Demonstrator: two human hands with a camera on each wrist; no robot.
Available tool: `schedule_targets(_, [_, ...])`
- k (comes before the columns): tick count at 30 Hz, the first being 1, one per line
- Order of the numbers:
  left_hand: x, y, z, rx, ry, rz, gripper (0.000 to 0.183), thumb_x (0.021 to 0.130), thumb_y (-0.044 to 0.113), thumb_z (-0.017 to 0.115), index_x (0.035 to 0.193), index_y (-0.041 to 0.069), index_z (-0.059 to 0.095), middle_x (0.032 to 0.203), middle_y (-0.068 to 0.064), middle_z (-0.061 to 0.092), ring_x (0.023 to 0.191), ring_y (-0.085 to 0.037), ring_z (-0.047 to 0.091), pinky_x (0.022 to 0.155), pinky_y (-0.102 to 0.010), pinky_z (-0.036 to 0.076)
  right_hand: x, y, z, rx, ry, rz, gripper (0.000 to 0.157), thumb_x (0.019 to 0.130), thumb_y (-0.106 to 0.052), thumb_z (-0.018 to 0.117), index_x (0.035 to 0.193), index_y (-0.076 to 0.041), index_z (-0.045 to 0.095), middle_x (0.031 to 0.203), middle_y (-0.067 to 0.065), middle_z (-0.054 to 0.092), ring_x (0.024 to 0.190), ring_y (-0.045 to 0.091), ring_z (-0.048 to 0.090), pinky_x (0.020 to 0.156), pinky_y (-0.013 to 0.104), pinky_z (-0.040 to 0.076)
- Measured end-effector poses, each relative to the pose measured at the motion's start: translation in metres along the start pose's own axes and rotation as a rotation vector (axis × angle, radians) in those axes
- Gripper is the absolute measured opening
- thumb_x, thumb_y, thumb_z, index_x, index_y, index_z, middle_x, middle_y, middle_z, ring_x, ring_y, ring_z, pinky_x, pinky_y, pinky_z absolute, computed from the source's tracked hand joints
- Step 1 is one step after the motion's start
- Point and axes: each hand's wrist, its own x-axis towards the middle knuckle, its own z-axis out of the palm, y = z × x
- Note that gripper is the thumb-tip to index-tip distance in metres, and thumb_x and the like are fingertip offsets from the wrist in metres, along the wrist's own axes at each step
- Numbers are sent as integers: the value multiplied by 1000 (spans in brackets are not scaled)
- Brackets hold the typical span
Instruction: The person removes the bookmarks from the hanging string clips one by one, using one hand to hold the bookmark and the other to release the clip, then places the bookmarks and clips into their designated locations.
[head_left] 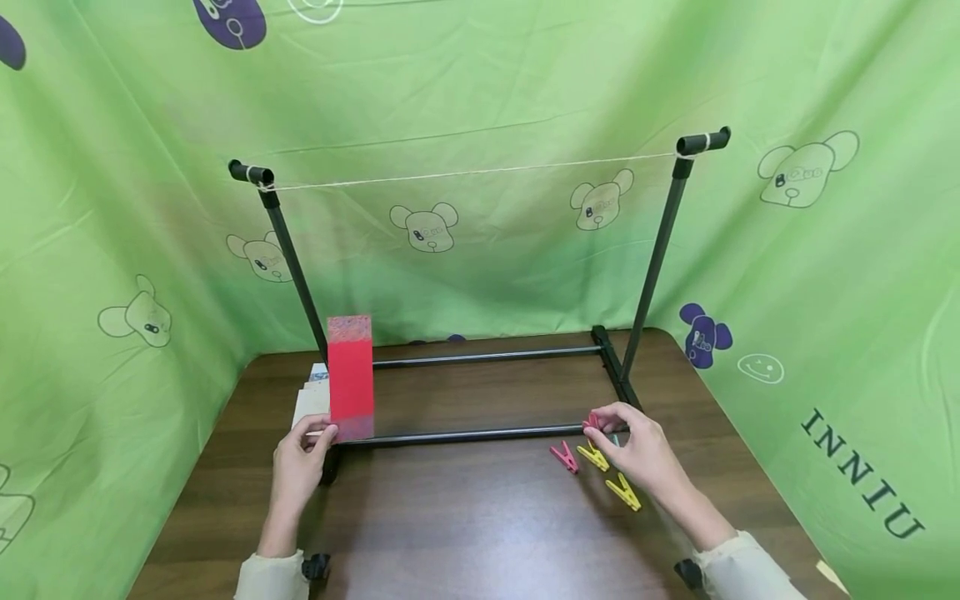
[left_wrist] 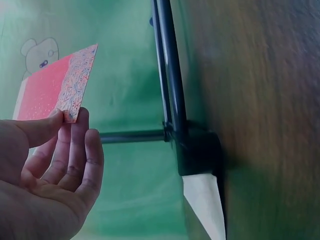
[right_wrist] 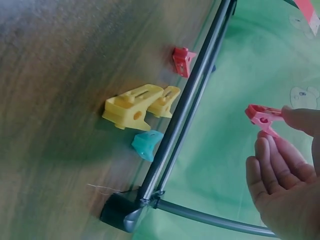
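Observation:
My left hand [head_left: 298,462] pinches the lower left corner of a red card [head_left: 351,379] with patterned bands at its top and bottom, held upright above the table. In the left wrist view, thumb and fingertips grip the card's patterned end [left_wrist: 77,80]. My right hand [head_left: 637,446] pinches a pink clothespin [right_wrist: 264,117] by its handles, raised over the table. Below that hand lie another pink clothespin [head_left: 565,457], two yellow clothespins [head_left: 623,492] and a teal clothespin [right_wrist: 146,145], the last mostly hidden in the head view.
A black frame stands on the wooden table [head_left: 465,517], its lower bar [head_left: 465,436] crossing in front. A white string [head_left: 465,172] runs between its two posts. Pale cards [head_left: 311,402] lie behind my left hand. A green printed cloth [head_left: 480,83] surrounds the table.

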Motion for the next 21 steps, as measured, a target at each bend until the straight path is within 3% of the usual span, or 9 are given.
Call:
schedule_targets(7, [-5,-6,-10,21,-20,-31,14,100,10,78,112,4,77,104,-17,79,79,4,67,67,-12,49,-8,-3,0,-28,-81,62,23,86,-7,91,102,-8,75,91,0,75,80,21,71,68,36,59])
schedule_targets(13, [-6,-12,-18,16,-16,-28,14,100,6,76,114,1,76,104,-20,78,79,7,68,72,-9,48,-11,-3,5,-37,-128,82,20,85,-4,90,97,-8,74,86,-2,75,75,13,70,68,36,61])
schedule_targets(21, [-8,-18,-24,18,-34,-39,15,101,5,75,116,-1,75,104,-21,78,81,2,71,71,-9,49,-16,0,9,-63,-169,119,19,87,-5,89,98,-5,74,84,-3,73,74,10,67,68,34,58])
